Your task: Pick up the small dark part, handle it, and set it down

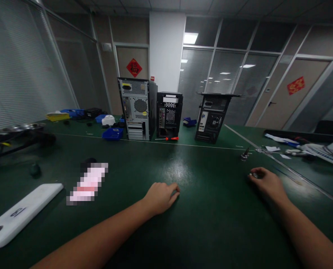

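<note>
My left hand (pixel 161 197) rests on the green tabletop (pixel 211 224), its fingers curled in and the thumb close to the index finger. Nothing shows between those fingertips. Farther right, my right hand (pixel 268 185) is closed in a pinch around a small round, shiny dark piece (pixel 256 175), mostly covered by the fingers. Just beyond it on the table stands a small metal part with a pointed tip (pixel 244 154), apart from the hand.
Three computer cases (pixel 140 108) stand at the back, with a red-handled screwdriver (pixel 170 138) before the middle one. Blue bins (pixel 113 134) lie left of them. A white slab-like device (pixel 23 211) and a blurred-out pink item (pixel 88 184) are at left. A thin strip (pixel 292 173) crosses the right.
</note>
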A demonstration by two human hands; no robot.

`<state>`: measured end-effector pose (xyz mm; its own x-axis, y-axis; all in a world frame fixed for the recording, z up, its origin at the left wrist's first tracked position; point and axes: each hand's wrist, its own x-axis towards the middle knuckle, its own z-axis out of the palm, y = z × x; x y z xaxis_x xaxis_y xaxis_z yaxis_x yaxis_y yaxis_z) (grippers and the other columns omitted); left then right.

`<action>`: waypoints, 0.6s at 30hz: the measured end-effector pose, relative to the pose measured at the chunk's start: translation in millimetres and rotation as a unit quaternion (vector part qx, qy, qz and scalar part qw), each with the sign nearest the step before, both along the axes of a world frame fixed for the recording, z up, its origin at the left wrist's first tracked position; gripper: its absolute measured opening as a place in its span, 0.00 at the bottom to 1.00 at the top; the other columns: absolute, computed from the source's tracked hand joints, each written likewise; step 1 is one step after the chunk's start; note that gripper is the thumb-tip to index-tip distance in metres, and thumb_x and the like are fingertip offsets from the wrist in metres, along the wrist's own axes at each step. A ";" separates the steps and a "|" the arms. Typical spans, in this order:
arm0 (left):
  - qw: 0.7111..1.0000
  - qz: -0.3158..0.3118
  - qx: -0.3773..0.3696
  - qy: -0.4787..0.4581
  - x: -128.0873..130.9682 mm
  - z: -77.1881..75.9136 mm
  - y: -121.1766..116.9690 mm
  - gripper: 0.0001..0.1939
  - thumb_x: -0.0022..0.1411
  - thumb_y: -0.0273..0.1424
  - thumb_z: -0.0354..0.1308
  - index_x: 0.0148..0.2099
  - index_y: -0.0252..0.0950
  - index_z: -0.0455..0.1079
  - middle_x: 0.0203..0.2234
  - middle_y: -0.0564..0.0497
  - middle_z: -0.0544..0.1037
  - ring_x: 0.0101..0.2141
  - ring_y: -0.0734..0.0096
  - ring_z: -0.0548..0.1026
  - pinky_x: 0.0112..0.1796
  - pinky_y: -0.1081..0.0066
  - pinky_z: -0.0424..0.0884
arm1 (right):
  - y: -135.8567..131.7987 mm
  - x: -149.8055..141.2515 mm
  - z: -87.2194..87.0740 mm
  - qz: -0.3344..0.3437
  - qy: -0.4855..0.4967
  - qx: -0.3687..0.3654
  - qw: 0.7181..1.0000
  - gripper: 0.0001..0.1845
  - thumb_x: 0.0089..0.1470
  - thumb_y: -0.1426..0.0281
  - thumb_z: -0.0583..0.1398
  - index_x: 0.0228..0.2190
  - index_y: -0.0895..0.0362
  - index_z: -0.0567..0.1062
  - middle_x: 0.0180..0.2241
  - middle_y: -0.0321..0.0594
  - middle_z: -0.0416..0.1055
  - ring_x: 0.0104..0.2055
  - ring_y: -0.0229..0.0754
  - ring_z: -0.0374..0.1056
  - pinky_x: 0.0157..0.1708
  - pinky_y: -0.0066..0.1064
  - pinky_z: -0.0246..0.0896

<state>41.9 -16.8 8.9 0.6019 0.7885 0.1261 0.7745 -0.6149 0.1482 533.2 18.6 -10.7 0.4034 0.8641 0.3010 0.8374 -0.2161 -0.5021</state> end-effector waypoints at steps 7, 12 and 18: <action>1.000 0.000 -0.007 -0.001 -0.3 1.3 -0.6 0.14 0.72 0.40 0.49 0.52 0.45 0.72 0.35 0.49 0.81 0.35 0.58 0.81 0.39 0.63 0.75 | 1.6 6.6 -4.4 -0.010 -0.038 -0.011 0.999 0.24 0.49 0.50 0.59 0.41 0.53 0.80 0.39 0.47 0.79 0.40 0.56 0.74 0.39 0.44 0.66; 1.000 0.002 -0.011 0.002 -0.4 3.2 -1.7 0.14 0.72 0.39 0.49 0.52 0.44 0.72 0.36 0.48 0.82 0.35 0.58 0.81 0.39 0.63 0.75 | 2.1 -12.3 -3.5 0.068 -0.066 0.013 0.995 0.25 0.52 0.51 0.59 0.43 0.53 0.79 0.44 0.47 0.78 0.44 0.55 0.73 0.44 0.44 0.66; 1.000 0.004 -0.006 0.001 0.1 1.6 -0.8 0.13 0.71 0.39 0.50 0.51 0.45 0.72 0.34 0.49 0.81 0.35 0.58 0.80 0.38 0.63 0.74 | -8.9 -29.1 13.6 0.065 -0.091 0.125 0.986 0.24 0.56 0.50 0.56 0.42 0.54 0.79 0.46 0.47 0.77 0.47 0.54 0.72 0.49 0.43 0.64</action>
